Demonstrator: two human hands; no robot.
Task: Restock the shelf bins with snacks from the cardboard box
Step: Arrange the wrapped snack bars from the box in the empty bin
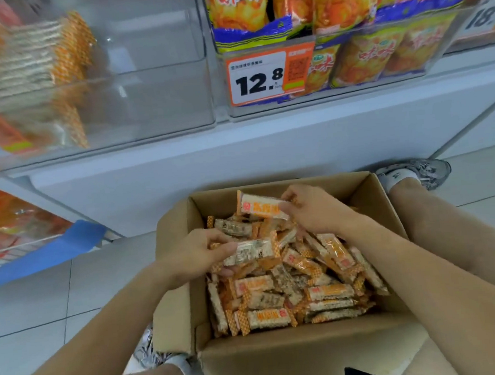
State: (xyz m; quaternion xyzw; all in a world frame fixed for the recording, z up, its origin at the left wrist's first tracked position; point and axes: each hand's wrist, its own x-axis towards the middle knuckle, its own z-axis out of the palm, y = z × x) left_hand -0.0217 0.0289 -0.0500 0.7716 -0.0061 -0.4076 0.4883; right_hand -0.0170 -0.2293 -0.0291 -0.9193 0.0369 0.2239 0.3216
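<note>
2 hands (198,251) (314,208) pinching crinkly rectangular wrapped bars (250,251), cardboard box (283,339)

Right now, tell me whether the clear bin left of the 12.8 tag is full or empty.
Partly full. The clear bin holds a blurred stack of snack bars at its left; its right side shows only bare walls.

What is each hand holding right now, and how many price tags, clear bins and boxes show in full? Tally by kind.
Snack bars held above the pile: 2, one in the left hand, one in the right hand
Cardboard box: 1
Price tag fully readable: 1
Clear bins seen in full: 2, left one, right one
Total: 6
</note>
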